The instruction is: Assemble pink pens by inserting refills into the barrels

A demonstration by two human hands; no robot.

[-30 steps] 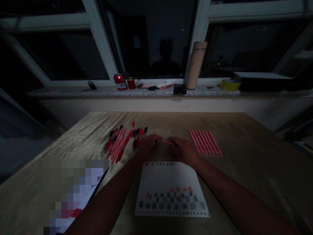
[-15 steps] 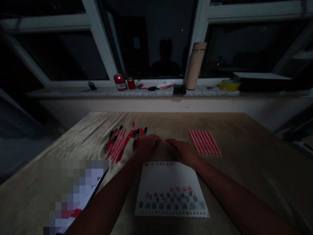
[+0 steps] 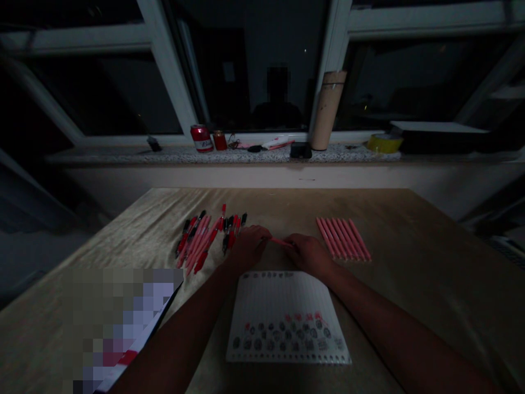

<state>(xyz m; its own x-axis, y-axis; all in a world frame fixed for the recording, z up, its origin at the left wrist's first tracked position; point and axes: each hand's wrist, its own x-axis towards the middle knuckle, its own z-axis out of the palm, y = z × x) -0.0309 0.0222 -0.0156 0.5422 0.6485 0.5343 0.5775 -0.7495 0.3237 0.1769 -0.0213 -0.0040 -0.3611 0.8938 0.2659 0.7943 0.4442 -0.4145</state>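
Observation:
Between my two hands a pink pen (image 3: 280, 241) is held nearly level above the table. My left hand (image 3: 253, 243) is closed on its left end, and my right hand (image 3: 307, 253) pinches the right end. Just below the hands lies a lined sheet of paper (image 3: 262, 301) with rows of dark and red scribbled marks and a punched near edge. To the left is a loose pile of pink, red and black pens (image 3: 200, 241); smaller red and black ones (image 3: 232, 232) lie beside my left hand. On the right, several pink pens (image 3: 343, 239) lie side by side in a neat row.
The cloth-covered table (image 3: 410, 306) ends at a wall below a window. On the stone sill (image 3: 172, 156) stand a red can (image 3: 202, 138), a small jar (image 3: 220, 140), a tall tan cylinder (image 3: 328, 112) and yellow tape (image 3: 384, 143). A partly blurred white item (image 3: 143, 339) lies front left.
My right hand has shifted slightly right along the pink pen, so more of the pen shows between my hands. The other pens and the paper have stayed put.

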